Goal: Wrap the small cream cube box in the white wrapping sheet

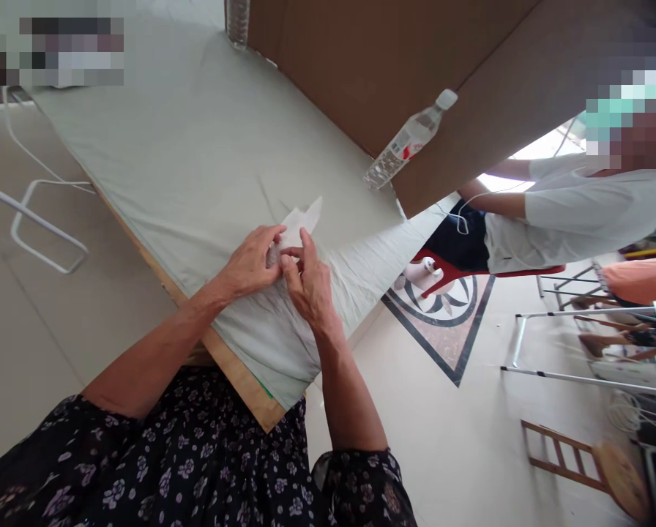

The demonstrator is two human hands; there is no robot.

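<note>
A thin white tissue-like piece with pointed corners sticks up between my hands, near the front corner of the cloth-covered table. My left hand curves around its near side, fingers and thumb bent inward. Within that curve shows a small greyish patch, too unclear to name. Close by on the right, my right hand has its thumb and bent fingers drawn together, with the index finger raised against the white piece. Whatever lies between those right fingertips is hidden.
A clear plastic bottle stands beyond my hands, beside a large brown cardboard box. Pale cloth covers the table. Another person in a white shirt sits at right. A wooden stool and metal frames are farther right.
</note>
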